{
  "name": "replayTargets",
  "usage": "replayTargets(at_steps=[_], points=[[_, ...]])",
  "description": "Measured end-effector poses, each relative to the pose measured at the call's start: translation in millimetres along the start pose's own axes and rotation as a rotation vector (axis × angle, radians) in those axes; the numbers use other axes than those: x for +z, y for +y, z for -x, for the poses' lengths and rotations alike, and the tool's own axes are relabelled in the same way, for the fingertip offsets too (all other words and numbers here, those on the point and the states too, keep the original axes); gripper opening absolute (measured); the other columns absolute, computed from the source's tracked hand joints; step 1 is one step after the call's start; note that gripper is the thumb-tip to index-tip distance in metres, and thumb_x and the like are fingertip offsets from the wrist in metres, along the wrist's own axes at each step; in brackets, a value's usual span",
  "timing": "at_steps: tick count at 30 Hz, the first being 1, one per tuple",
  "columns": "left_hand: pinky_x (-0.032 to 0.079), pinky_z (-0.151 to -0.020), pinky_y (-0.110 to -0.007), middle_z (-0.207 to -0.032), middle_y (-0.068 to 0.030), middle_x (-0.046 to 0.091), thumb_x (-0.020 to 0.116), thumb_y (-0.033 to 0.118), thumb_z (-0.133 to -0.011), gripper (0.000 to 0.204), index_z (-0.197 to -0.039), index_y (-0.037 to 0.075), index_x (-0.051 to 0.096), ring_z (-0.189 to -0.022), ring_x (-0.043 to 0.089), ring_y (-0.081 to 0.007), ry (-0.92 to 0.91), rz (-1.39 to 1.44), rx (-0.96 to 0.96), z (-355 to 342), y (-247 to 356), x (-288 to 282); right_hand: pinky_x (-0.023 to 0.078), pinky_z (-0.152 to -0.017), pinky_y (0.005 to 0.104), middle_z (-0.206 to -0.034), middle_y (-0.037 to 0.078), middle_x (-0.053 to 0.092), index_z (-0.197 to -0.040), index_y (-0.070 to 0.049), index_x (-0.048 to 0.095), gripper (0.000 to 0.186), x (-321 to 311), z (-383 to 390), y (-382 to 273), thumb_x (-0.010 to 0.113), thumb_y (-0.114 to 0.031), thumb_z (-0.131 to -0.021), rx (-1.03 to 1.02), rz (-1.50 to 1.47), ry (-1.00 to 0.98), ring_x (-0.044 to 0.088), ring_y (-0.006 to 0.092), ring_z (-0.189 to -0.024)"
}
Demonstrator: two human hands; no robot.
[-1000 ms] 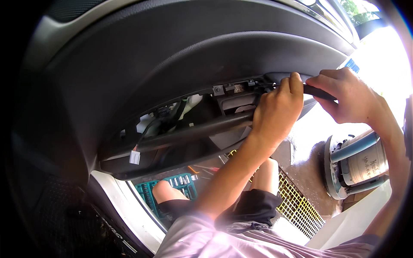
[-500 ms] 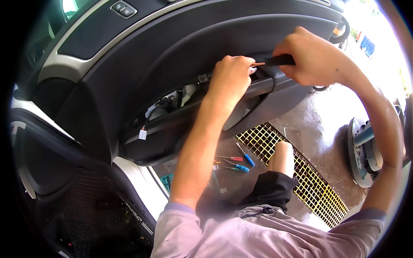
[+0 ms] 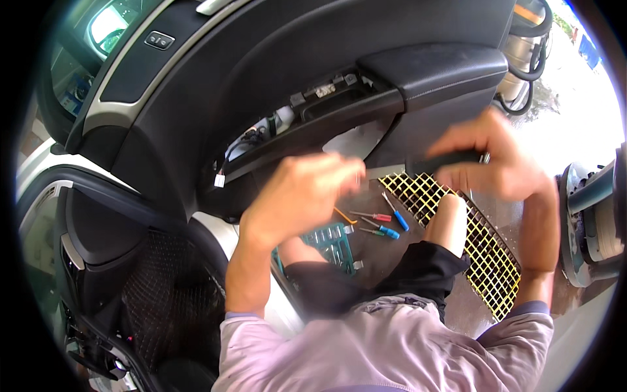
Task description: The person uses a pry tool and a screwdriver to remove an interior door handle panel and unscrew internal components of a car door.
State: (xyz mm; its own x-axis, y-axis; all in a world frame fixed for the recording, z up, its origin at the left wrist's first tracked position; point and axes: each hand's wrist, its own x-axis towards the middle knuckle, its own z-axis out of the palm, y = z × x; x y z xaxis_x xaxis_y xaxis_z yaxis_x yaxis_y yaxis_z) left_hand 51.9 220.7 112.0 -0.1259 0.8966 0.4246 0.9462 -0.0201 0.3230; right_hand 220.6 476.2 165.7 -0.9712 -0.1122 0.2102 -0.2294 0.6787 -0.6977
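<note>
My right hand [image 3: 493, 160] is closed around the black handle of a hand tool [image 3: 450, 161], whose flat, pale blade seems to point left; motion blurs its shape. My left hand [image 3: 304, 193] hovers to the left of the blade's end, its fingers smeared, so what it holds, if anything, does not show. Both hands are in the air on the near side of the car door panel [image 3: 274, 59]. A long opening [image 3: 261, 134] in the panel exposes wires and brackets, and a white connector [image 3: 219, 180] dangles at its left end. Beside the opening is a padded armrest [image 3: 437, 68].
On the floor lie a red screwdriver [image 3: 381, 217], a blue screwdriver [image 3: 400, 220], other drivers and an orange tool [image 3: 345, 215]. A teal tool case [image 3: 336, 243] is near my leg. A yellow grate [image 3: 486, 264] crosses the floor. At the right stands a round-based machine [image 3: 575, 225].
Both hands have come away from the door panel toward me, the right one still gripping the black-handled tool. My view has shifted, and the armrest and teal case show more fully.
</note>
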Motion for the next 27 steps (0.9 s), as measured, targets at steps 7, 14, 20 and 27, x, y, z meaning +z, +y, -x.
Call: replayTargets(at_steps=[7,14,20,27], points=[[0.056,-0.063,-0.032,-0.081,-0.0093,0.067,0.076,0.004,-0.084,0.022,-0.106,0.005,0.072,-0.07,0.069,-0.0265,-0.292,0.132,-0.228,112,27,52,0.046,-0.057,0.0266,-0.078,0.002,0.069,-0.114,-0.003,0.076,0.029,111,56,74,0.077,-0.021,-0.091,0.536,-0.695,-0.436,0.059,0.0103,-0.064],[0.048,-0.047,-0.021,-0.081,-0.0046,0.065,0.063,0.015,-0.103,0.02,-0.111,-0.002,0.069,-0.058,0.061,-0.0107,0.412,0.831,-0.887,154,22,37,0.028,-0.042,0.0247,-0.067,0.004,0.057,-0.119,0.007,0.068,0.028,158,123,133,0.069,-0.004,-0.094,0.195,-1.45,0.132,0.042,0.008,-0.046],[0.05,-0.061,-0.023,-0.082,-0.0076,0.073,0.068,0.02,-0.1,0.024,-0.116,0.002,0.072,-0.065,0.064,-0.0105,0.496,0.961,-0.812,138,24,102,0.029,-0.042,0.0259,-0.067,0.004,0.053,-0.127,-0.001,0.067,0.03,203,87,99,0.066,-0.007,-0.098,0.19,-1.742,0.325,0.037,0.0075,-0.043],[0.052,-0.062,-0.024,-0.088,-0.0126,0.075,0.074,0.02,-0.095,0.031,-0.115,-0.003,0.071,-0.073,0.067,-0.013,0.504,1.141,-0.791,118,31,89,0.025,-0.043,0.0261,-0.061,0.001,0.05,-0.126,0.002,0.066,0.029,236,82,90,0.066,-0.008,-0.098,0.264,-1.68,0.198,0.036,0.0071,-0.044]])
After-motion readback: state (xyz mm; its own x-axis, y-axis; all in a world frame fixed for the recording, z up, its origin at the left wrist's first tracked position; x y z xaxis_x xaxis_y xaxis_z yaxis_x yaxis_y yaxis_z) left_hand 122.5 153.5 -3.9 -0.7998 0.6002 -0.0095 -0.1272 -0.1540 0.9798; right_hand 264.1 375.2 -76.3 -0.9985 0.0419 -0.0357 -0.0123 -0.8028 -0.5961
